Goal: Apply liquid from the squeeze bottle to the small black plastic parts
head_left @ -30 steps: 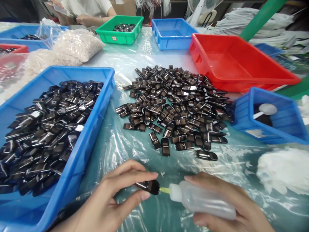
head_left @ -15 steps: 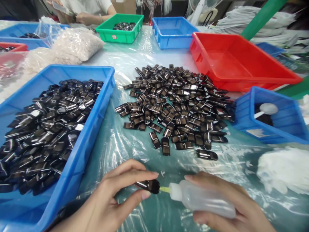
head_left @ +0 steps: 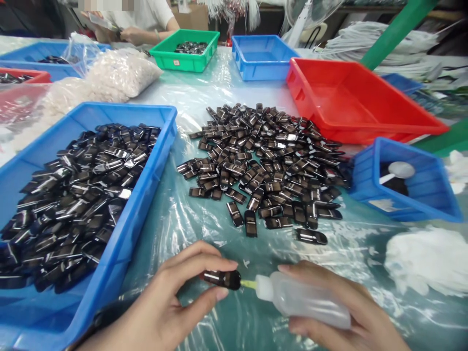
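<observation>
Between the thumb and fingers of my left hand (head_left: 183,292) is a small glossy black plastic piece (head_left: 223,279), rounded at its right end. My right hand (head_left: 347,302) is wrapped round a translucent squeeze bottle (head_left: 307,298) lying nearly level. The bottle's thin yellow-green nozzle tip (head_left: 248,283) points left and meets the rounded end of the piece, or comes very close to it. Beyond my hands a loose pile of similar black pieces (head_left: 270,170) covers the middle of the table.
At left a blue tray (head_left: 146,195) holds many black pieces. To the right are a blue bin (head_left: 420,209) with a scoop (head_left: 401,169), a white cloth-like bundle (head_left: 427,261) and a red tray (head_left: 351,87). Green (head_left: 185,63) and blue trays (head_left: 261,73) stand farther back. A person (head_left: 146,24) sits opposite.
The whole view has shifted slightly, so the far trays sit lower in the picture. Both hands keep their grip, and the nozzle stays at the end of the piece.
</observation>
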Demonstrator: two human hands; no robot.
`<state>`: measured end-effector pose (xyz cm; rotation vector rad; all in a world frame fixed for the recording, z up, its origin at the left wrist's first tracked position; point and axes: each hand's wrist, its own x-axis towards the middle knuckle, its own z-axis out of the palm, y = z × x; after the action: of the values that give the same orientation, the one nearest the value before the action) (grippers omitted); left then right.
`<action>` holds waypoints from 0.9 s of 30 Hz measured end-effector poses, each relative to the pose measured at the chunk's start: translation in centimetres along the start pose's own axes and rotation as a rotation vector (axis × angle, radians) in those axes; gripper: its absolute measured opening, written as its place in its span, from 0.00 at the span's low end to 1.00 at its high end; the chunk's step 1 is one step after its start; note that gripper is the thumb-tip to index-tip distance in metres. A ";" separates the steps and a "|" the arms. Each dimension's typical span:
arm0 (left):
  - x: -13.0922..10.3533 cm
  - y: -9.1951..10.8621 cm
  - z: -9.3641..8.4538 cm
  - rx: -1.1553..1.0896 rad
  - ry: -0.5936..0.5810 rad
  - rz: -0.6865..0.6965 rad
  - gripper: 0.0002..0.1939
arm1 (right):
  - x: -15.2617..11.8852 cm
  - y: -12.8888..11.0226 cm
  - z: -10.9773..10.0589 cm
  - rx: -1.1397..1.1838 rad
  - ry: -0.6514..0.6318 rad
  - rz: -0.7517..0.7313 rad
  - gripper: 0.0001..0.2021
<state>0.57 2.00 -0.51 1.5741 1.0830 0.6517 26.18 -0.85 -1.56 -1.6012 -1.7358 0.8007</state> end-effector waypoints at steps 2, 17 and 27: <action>0.0 0.0 0.0 -0.006 -0.003 0.006 0.15 | -0.1 0.2 0.1 0.000 0.010 0.005 0.22; 0.0 -0.2 -0.1 -0.039 0.097 -0.186 0.12 | 1.5 0.4 -1.7 0.125 -0.004 0.010 0.18; 0.1 0.0 0.1 -0.039 0.085 -0.103 0.10 | 2.0 1.0 0.5 0.000 0.254 -0.209 0.23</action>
<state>0.70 2.02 -0.51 1.4582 1.2002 0.6708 26.28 1.18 -2.56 -1.4236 -1.6821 0.4751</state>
